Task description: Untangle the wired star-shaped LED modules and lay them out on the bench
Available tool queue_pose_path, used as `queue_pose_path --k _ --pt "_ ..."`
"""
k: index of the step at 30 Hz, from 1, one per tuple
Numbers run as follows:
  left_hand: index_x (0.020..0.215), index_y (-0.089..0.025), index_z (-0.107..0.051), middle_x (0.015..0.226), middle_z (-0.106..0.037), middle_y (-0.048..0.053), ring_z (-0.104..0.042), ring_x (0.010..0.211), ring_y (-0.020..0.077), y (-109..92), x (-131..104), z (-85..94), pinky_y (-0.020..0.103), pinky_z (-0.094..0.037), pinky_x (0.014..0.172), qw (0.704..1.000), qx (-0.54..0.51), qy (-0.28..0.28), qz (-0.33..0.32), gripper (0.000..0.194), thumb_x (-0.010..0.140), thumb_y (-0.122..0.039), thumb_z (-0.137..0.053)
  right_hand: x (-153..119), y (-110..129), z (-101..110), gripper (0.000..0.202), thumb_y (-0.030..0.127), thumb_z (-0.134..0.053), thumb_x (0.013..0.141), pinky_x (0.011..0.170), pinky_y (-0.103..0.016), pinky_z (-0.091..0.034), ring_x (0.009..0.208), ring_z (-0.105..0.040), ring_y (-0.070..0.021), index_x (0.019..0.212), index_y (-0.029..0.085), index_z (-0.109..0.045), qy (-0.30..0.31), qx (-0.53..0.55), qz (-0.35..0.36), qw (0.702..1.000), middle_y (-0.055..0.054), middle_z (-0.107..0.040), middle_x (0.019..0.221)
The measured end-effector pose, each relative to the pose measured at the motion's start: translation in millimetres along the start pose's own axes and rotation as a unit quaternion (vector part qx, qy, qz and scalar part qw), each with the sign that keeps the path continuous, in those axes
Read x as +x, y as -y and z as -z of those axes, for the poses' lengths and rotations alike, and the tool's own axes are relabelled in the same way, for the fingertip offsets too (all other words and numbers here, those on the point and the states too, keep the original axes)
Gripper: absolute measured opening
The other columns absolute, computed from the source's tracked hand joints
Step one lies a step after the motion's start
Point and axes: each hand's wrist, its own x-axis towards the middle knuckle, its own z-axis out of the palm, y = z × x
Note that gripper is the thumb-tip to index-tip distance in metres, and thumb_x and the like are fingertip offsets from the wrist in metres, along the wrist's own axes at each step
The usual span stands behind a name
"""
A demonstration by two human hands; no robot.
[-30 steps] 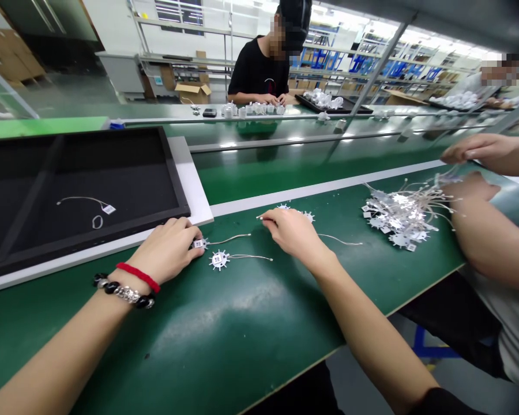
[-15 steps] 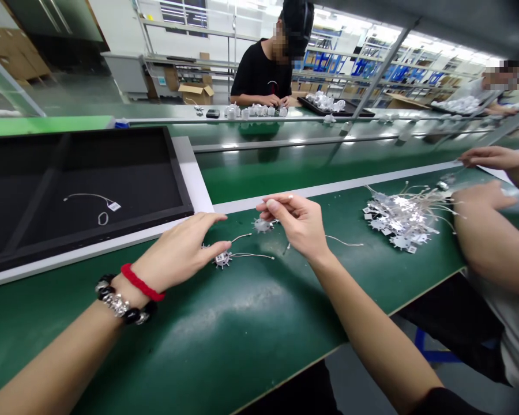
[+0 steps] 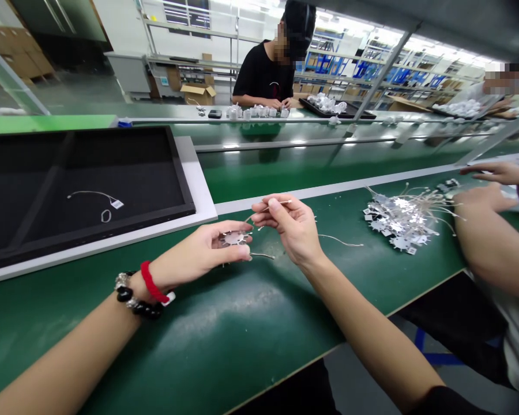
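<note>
Between the thumb and fingers of my left hand [image 3: 207,248] is a small silvery plate with a spiky, star-like rim [image 3: 234,237]. Over the bench, my right hand [image 3: 293,226] pinches a thin pale wire [image 3: 284,202] with a small end on it. This wire appears to run down to the plate, though fingers hide part of it. A second wire [image 3: 263,255] sticks out below my left fingertips. Behind my right hand, another loose wire [image 3: 341,240] lies on the green bench; what it joins is hidden.
At the left stands a black tray [image 3: 125,230] holding a wire with a white tag [image 3: 117,204]. A heap of spiky plates with wires [image 3: 400,219] lies to the right, beside a co-worker's arms [image 3: 488,230]. Another person [image 3: 266,72] works across the bench.
My left hand has moved right and closed on the spiky plate, lifting it from the bench. The right hand has shifted slightly left, and a wire now shows in its pinch.
</note>
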Motion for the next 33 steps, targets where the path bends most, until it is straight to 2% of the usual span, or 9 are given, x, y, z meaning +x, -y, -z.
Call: queue_pose_path --k 5,9,12,15,18,23,26,30,33 --pt "0.113 -0.016 -0.072 0.106 -0.072 0.011 -0.072 0.078 0.0185 -0.7 -1.9 -3.7 0.028 -0.062 0.067 0.985 -0.158 0.03 0.07 0.059 0.082 -0.066 -0.069 2.7 -2.5 3.1 0.021 0.038 -0.074 0.084 0.062 -0.023 -0.057 0.065 -0.069 -0.0103 0.092 0.019 -0.072 -0.048 -0.057 -0.023 0.997 -0.001 -0.077 0.081" --pt "0.102 -0.01 -0.074 0.096 -0.073 0.013 -0.071 0.075 0.0173 -4.0 -1.5 -7.4 0.026 -0.064 0.062 0.975 -0.198 0.022 0.095 0.052 0.101 -0.053 -0.045 3.7 -5.0 5.4 0.024 0.037 -0.073 0.082 0.063 -0.026 -0.055 0.064 -0.066 -0.0114 0.096 0.018 -0.069 -0.055 -0.102 -0.054 0.992 -0.001 -0.075 0.078" --pt "0.117 -0.013 -0.067 0.08 -0.073 0.008 -0.07 0.064 0.0158 -8.2 -1.3 -6.9 0.027 -0.063 0.059 0.97 -0.217 -0.009 0.108 0.04 0.104 -0.041 -0.042 4.0 -5.9 7.2 0.028 0.039 -0.069 0.085 0.069 -0.032 -0.055 0.07 -0.067 -0.0155 0.105 0.019 -0.066 -0.059 -0.168 -0.055 0.982 -0.003 -0.074 0.078" --pt "0.125 -0.014 -0.059 0.079 -0.076 0.01 -0.073 0.062 0.0171 -11.5 -2.2 -4.6 0.026 -0.063 0.06 0.972 -0.215 -0.032 0.093 0.034 0.106 -0.034 -0.04 1.5 -4.9 8.3 0.032 0.034 -0.066 0.085 0.092 -0.044 -0.052 0.105 -0.067 -0.0241 0.114 0.021 -0.063 -0.077 -0.315 0.043 0.945 -0.009 -0.073 0.11" --pt "0.124 -0.015 -0.058 0.083 -0.077 0.012 -0.075 0.064 0.0179 -13.7 -3.4 -3.1 0.027 -0.064 0.064 0.971 -0.219 -0.054 0.075 0.032 0.106 -0.031 -0.037 -4.2 -2.7 6.9 0.026 0.027 -0.061 0.087 0.112 -0.052 -0.036 0.136 -0.048 -0.0288 0.113 0.023 -0.064 -0.054 -0.454 0.197 0.867 -0.011 -0.06 0.136" --pt "0.131 -0.015 -0.054 0.093 -0.078 0.013 -0.076 0.069 0.017 -16.4 -3.6 -5.6 0.025 -0.063 0.065 0.97 -0.22 -0.082 0.055 0.031 0.106 -0.024 -0.037 -10.8 -2.1 2.3 0.022 0.036 -0.065 0.087 0.108 -0.049 -0.041 0.126 -0.057 -0.0288 0.105 0.024 -0.066 0.078 -0.484 0.336 0.805 -0.009 -0.069 0.121" --pt "0.133 -0.017 -0.054 0.101 -0.078 0.013 -0.076 0.072 0.0161 -15.5 -3.7 -7.3 0.023 -0.062 0.067 0.974 -0.204 -0.087 0.043 0.031 0.105 -0.024 -0.042 -9.8 -1.9 3.2 0.028 0.044 -0.069 0.085 0.107 -0.05 -0.041 0.124 -0.058 -0.0298 0.104 0.025 -0.066 0.091 -0.474 0.328 0.812 -0.01 -0.069 0.121" --pt "0.134 -0.019 -0.055 0.107 -0.077 0.011 -0.076 0.092 0.0193 -13.6 -5.0 -6.5 0.028 -0.062 0.081 0.978 -0.19 -0.088 0.008 0.032 0.103 -0.027 -0.049 -7.0 0.1 6.2 0.019 0.04 -0.068 0.088 0.107 -0.049 -0.041 0.125 -0.057 -0.0283 0.102 0.027 -0.065 0.097 -0.451 0.293 0.837 -0.009 -0.068 0.124" --pt "0.138 -0.019 -0.052 0.105 -0.078 0.01 -0.075 0.094 0.0197 -13.8 -5.5 -5.1 0.028 -0.061 0.084 0.987 -0.15 -0.053 -0.025 0.047 0.095 -0.031 -0.066 -6.7 -1.7 5.8 0.02 0.038 -0.068 0.089 0.107 -0.049 -0.041 0.124 -0.058 -0.0281 0.105 0.027 -0.064 0.112 -0.447 0.284 0.841 -0.007 -0.069 0.123"
